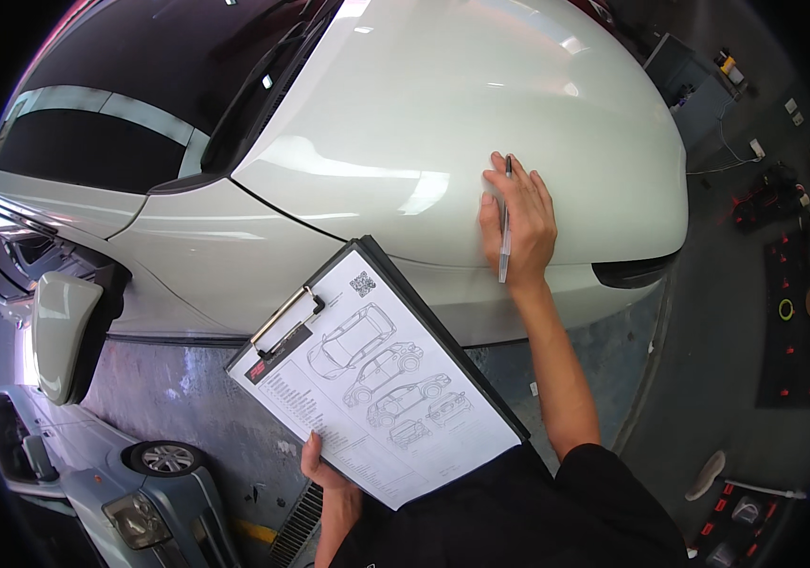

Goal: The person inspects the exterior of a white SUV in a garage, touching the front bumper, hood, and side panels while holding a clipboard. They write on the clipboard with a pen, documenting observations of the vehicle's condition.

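My left hand [334, 483] grips the lower left edge of a black clipboard [447, 338], its thumb on top. A metal clip [284, 320] holds down a printed sheet [457, 421] with line drawings of a car from several sides. My right hand [528, 227] reaches over the hood [357, 133] of a white car, its fingers fairly straight and appearing to rest on the paint near the front edge. A clear pen [504, 241] with a dark end is tucked among those fingers, roughly upright in the view.
The white car's side mirror [66, 331] juts out at the left. Behind it stands a blue-grey car [121, 483]. A floor drain grate [296, 525] lies near my left arm. Tools and discs hang on a dark board [783, 322] at the right, below a grey cabinet [689, 80].
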### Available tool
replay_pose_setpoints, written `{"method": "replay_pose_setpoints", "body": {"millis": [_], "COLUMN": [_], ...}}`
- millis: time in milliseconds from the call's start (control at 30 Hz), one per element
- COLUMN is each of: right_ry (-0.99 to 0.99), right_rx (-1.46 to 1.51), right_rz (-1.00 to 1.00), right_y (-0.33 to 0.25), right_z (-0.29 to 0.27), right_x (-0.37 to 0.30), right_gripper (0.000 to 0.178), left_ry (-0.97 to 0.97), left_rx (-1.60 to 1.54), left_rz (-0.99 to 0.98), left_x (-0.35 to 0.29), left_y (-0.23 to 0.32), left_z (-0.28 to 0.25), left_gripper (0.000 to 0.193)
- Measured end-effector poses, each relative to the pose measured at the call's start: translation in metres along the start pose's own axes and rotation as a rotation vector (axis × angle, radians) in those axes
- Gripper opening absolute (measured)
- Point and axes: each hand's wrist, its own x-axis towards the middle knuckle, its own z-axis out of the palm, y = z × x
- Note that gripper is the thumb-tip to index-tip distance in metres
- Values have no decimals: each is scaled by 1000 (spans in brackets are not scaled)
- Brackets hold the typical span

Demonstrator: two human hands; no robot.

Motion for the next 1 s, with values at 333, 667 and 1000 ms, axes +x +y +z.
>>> {"method": "replay_pose_setpoints", "body": {"millis": [333,667,1000], "right_ry": [-10,-46,-238], "right_rx": [-10,232,865], "right_rz": [-12,39,464], "right_y": [5,-20,-68], "right_z": [2,-3,-88], "right_x": [0,-10,-25], "right_gripper": [23,25,36], "left_ry": [-15,49,-8], "left_rx": [-89,-36,-24], "left_rz": [18,-6,-78], "left_x": [-4,0,4], "left_y": [-7,-6,1], "left_z": [3,9,-7], "left_gripper": [67,69,74]}}
